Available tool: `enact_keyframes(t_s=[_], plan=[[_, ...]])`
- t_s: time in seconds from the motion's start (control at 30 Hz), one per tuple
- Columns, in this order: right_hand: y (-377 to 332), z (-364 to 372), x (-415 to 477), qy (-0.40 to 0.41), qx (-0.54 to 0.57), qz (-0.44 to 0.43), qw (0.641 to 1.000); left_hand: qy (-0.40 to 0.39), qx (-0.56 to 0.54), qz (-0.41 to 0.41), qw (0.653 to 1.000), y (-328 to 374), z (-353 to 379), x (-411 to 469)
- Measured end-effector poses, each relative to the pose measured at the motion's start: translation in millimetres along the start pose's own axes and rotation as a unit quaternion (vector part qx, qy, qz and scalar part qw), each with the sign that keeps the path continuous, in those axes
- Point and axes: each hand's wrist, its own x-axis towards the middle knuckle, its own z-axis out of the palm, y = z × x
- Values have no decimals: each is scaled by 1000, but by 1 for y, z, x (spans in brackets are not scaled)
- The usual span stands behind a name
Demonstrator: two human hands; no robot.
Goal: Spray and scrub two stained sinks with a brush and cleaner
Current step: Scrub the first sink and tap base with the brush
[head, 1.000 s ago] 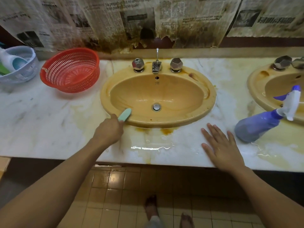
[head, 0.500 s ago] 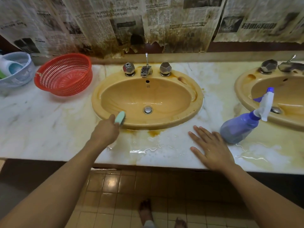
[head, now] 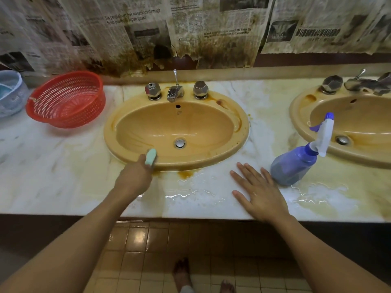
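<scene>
I am looking down on a stained marble tabletop carrying two yellow sinks. My left hand is gripping the pale green brush, fingers curled round its handle. The brush's far end is lying over the near rim of the middle sink, just left of the frame's centre. I cannot tell whether the bristles are touching the rim.

My right hand is resting flat on the wet tabletop, right of centre, fingers straight and spread, holding nothing. The spray bottle is standing just beside its little finger; I cannot tell if they are touching. The bottle's white trigger head is overlapping the near rim of the right sink, which is running off the frame's right edge.

Brown stains are marking both rims, and water is pooling on the tabletop between my hands. A red basket is sitting at the upper left, beside a pale tub cut by the frame's edge. Stained newspaper is hanging across the top.
</scene>
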Motion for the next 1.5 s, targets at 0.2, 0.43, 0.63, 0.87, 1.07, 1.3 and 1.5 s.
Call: enact_keyframes(t_s=[0.2, 0.43, 0.63, 0.87, 1.07, 1.3, 1.5], plan=[[5, 2, -1, 8, 24, 18, 1000, -65, -4, 153, 986, 132, 49, -17], [6, 6, -1, 31, 63, 37, 997, -34, 141, 197, 970, 103, 20, -7], [8, 8, -1, 52, 83, 45, 994, -45, 175, 297, 938, 167, 42, 3], [7, 8, -1, 62, 108, 70, 990, -53, 212, 291, 932, 153, 38, -1], [8, 10, -1, 78, 124, 69, 987, -67, 92, 308, 944, 204, 22, 48], [8, 11, 0, 85, 128, 74, 985, -152, 221, 431, 862, 217, 1, 59], [10, 11, 0, 85, 126, 77, 985, -91, 187, 414, 886, 254, 13, 98]])
